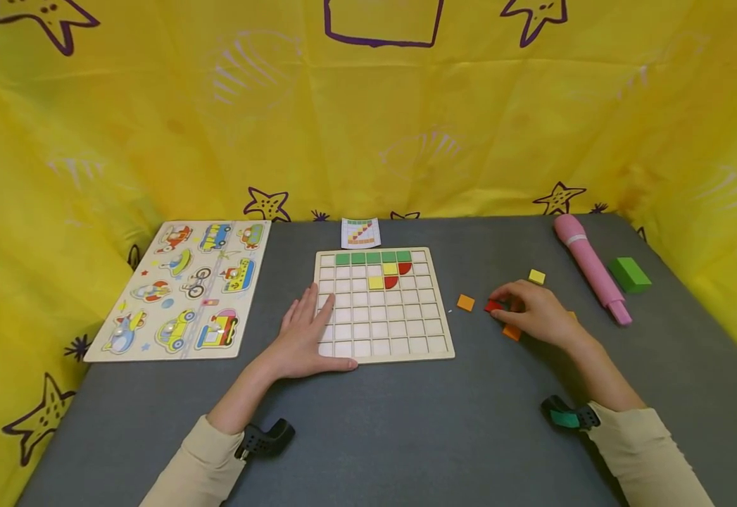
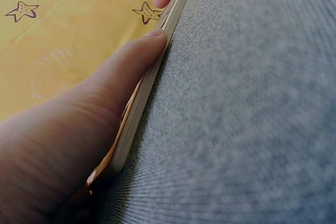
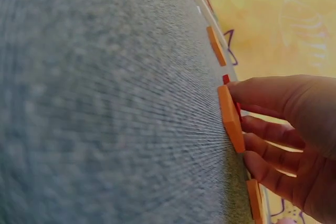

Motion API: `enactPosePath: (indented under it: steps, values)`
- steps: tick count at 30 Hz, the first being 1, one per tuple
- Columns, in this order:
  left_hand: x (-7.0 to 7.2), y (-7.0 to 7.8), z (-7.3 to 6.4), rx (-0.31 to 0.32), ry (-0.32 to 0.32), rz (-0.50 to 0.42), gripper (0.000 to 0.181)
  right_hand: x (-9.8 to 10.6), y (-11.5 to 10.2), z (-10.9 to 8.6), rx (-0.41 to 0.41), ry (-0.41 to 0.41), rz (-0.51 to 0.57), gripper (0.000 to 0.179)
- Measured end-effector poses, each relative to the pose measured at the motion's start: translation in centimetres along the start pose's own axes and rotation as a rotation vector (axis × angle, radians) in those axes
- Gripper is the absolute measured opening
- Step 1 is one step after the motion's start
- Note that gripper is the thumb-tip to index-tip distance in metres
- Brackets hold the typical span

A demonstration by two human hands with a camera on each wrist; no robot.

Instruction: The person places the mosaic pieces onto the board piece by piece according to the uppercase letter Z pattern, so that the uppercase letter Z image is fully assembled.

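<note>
My left hand (image 1: 301, 338) lies with spread fingers over the left side of a wooden grid board (image 1: 447, 331). Its thumb rests along the near edge, also seen on the board's rim (image 2: 139, 114) in the left wrist view. Green squares (image 1: 374, 258), two yellow squares (image 1: 376, 282) and two red rounded pieces (image 1: 391, 282) sit in upper cells. Right of the board, my right hand (image 1: 536, 310) pinches a small red tile (image 1: 492, 305) between thumb and fingertips. An orange tile (image 3: 231, 119) stands right before the thumb in the right wrist view, partly hiding the red one.
Another orange tile (image 1: 466, 303) and a yellow tile (image 1: 536, 277) lie near the right hand. A pink microphone-shaped toy (image 1: 590, 264) and a green block (image 1: 629, 274) are farther right. A small pattern card (image 1: 360, 234) stands behind the board; a vehicle puzzle (image 1: 172, 282) lies left.
</note>
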State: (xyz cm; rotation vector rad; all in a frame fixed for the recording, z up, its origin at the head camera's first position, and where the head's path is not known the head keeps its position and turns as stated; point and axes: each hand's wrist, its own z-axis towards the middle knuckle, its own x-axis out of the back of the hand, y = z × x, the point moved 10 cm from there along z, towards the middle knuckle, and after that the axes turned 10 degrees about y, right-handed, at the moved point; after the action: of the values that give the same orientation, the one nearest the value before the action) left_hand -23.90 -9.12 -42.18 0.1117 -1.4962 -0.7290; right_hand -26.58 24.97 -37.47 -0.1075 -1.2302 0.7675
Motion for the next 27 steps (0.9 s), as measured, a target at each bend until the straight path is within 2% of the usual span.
enactPosePath:
  steps: [3,6,9,12,17,27]
  values:
    - [0.1,0.0,0.0,-0.002,0.002,-0.002,0.12,0.0,0.0,0.1,-0.019,0.015,-0.032,0.02]
    - [0.1,0.0,0.0,-0.002,-0.002,0.004,0.121,-0.1,0.3,0.2,-0.085,0.023,-0.055,0.021]
    - [0.0,-0.1,0.0,-0.005,-0.007,0.015,0.122,-0.2,0.4,0.4,-0.148,0.035,-0.041,0.023]
    - [-0.1,-0.2,0.0,-0.004,-0.01,0.019,0.122,-0.8,-0.4,1.0,-0.173,0.05,-0.006,0.025]
    - [0.0,-0.1,0.0,-0.008,-0.001,0.016,0.122,-2.6,-3.1,2.7,-0.145,0.049,0.075,0.027]
    - [0.0,0.0,0.0,-0.002,-0.004,0.012,0.12,-8.0,-9.3,6.2,-0.017,-0.069,0.201,0.023]
